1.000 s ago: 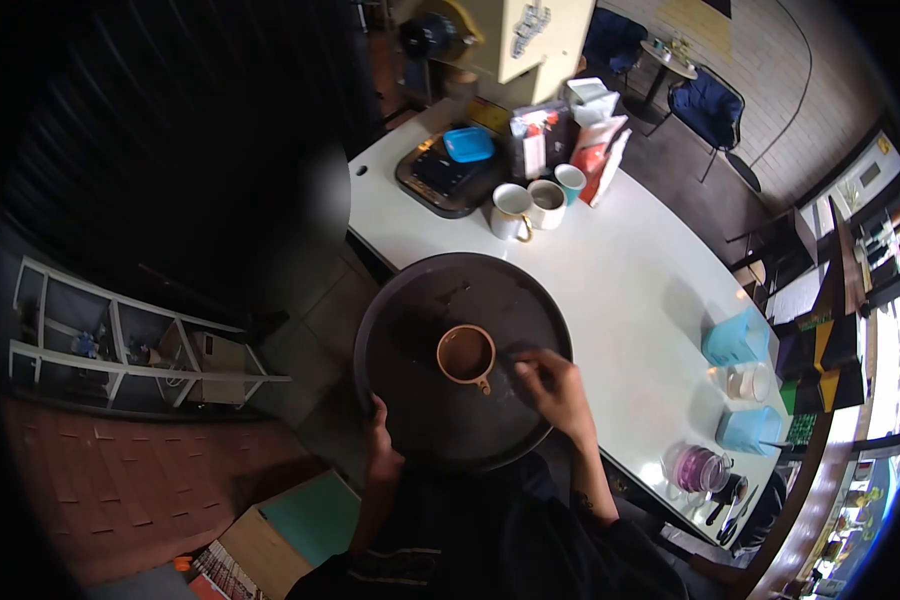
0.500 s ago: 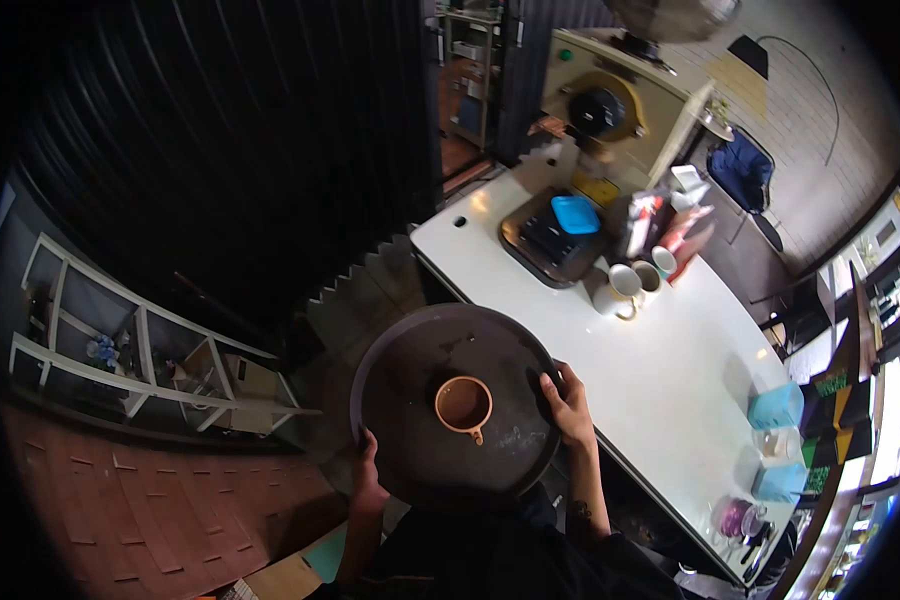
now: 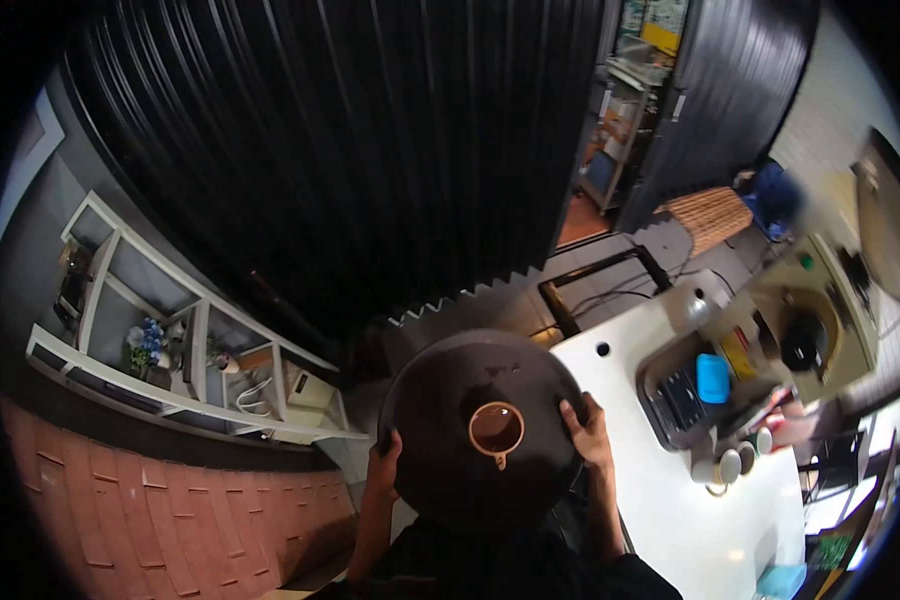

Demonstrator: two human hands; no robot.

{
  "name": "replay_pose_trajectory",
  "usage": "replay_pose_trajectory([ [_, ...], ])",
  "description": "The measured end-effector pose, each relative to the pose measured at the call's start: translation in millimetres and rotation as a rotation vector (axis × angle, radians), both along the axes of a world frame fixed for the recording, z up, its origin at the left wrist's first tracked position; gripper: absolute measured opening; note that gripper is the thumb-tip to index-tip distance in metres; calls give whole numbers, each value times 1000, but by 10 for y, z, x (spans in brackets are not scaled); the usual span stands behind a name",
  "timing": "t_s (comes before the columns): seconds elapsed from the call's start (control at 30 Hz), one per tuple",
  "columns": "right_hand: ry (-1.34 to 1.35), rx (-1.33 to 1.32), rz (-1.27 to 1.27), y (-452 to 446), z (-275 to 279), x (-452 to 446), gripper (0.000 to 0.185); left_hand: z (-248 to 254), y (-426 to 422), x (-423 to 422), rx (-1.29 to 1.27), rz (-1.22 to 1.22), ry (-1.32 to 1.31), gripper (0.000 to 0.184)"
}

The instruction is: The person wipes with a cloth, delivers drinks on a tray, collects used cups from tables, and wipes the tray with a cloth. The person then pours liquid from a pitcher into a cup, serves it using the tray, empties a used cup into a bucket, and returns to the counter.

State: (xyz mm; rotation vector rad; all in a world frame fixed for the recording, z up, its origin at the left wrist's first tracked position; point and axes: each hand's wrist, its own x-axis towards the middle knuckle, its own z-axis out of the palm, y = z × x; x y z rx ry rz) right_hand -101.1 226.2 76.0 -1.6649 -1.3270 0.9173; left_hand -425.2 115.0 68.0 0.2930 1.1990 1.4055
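Note:
A round dark serving tray (image 3: 435,470) is held level in front of my body, one hand at each side. Near its middle stands an orange-brown cup (image 3: 496,428) with a small handle pointing toward me; what looks like dark liquid shows inside. My left hand (image 3: 387,465) grips the tray's left rim, its fingers mostly hidden underneath. On the right rim, my right hand (image 3: 588,430) has the thumb on top and the other fingers around the edge. A small wet patch glints on the tray beyond the cup.
To the right stands a white table (image 3: 670,510) with a rectangular tray (image 3: 660,425), a blue lid-like item (image 3: 713,378) and several mugs (image 3: 718,466). A black corrugated wall (image 3: 350,180) rises ahead. White shelving (image 3: 200,340) is at the left, above a reddish brick-patterned surface (image 3: 160,500).
My view has swung left, so the table and its things sit farther right. Both hands still hold the tray, with the cup on it.

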Motion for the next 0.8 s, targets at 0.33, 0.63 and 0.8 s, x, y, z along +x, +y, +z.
replay_pose_trajectory([
  [0.33, 97, -6, 174, 1703, 420, -448, 37, 307, 1755, -479, -2, 45, 65, 55],
  [0.63, 33, -269, -261, 2639, -229, -609, 55, 187, 3741, -906, -141, -199, 353, 58],
  [0.8, 111, -280, -385, 3032, 372, -930, 56, 309, 4999, -1076, -245, -459, 448, 62],
])
